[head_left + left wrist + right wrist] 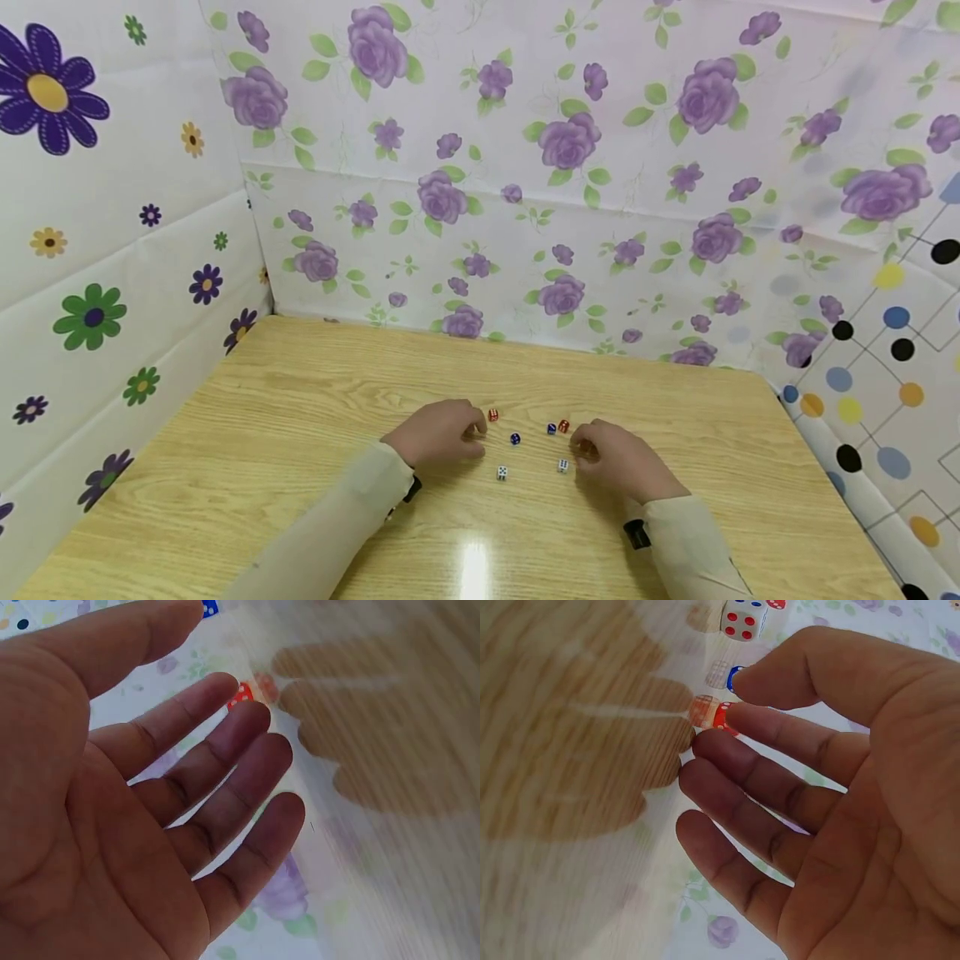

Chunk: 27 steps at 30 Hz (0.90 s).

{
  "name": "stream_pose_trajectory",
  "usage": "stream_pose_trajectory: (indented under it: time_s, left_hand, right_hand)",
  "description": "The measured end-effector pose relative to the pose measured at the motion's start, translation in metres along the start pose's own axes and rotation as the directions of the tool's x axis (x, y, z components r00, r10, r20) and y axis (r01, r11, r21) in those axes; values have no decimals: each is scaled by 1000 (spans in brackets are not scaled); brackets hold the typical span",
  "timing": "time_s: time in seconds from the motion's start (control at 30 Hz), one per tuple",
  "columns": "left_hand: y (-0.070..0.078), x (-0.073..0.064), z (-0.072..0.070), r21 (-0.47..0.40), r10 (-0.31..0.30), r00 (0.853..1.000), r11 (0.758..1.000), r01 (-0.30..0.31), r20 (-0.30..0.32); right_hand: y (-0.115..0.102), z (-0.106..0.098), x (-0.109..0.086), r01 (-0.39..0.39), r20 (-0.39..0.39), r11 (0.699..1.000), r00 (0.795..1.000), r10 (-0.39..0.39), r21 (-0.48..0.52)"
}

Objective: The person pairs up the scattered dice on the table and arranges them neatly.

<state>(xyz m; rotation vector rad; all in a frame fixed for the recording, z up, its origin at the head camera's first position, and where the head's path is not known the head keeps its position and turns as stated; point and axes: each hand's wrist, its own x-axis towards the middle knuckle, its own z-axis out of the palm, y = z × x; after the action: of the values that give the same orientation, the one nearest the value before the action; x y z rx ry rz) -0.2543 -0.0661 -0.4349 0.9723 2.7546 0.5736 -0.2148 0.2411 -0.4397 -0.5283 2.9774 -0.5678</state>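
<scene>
Between the two hands, several small dice are spread on the wooden table (300,383). A red die (492,414) lies just past the fingers of my left hand (442,433), with a blue die (515,438) and a white die (502,473) to its right. Close to my right hand (618,458) are another blue die (551,428), a second red die (564,426) and a second white die (562,466). Both palms face inward, holding nothing. Loosely bent, spread fingers show in the left wrist view and the right wrist view alike.
A purple-flowered sheet (442,200) hangs along the table's back edge. Daisy-print cloth (90,317) walls the left side, and dotted cloth (892,392) stands on the right. Light glares off the tabletop near the front.
</scene>
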Motion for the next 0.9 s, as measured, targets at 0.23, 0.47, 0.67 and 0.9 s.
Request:
stream_pose_trajectory:
  time_s: [0.23, 0.47, 0.67, 0.9]
  left_hand:
    - [11, 2, 8, -75, 43, 998, 996, -40, 44]
    - [23, -1, 11, -134, 70, 995, 989, -59, 74]
    - [25, -1, 15, -117, 65, 996, 991, -58, 59]
    - [29, -1, 17, -108, 56, 998, 993, -52, 28]
  right_hand:
    - [0, -1, 0, 64, 49, 998, 997, -65, 24]
    - [-1, 0, 2, 117, 61, 993, 991, -118, 17]
    - [0, 4, 4, 149, 52, 989, 987, -149, 2]
    - [-2, 7, 5, 162, 36, 987, 986, -162, 0]
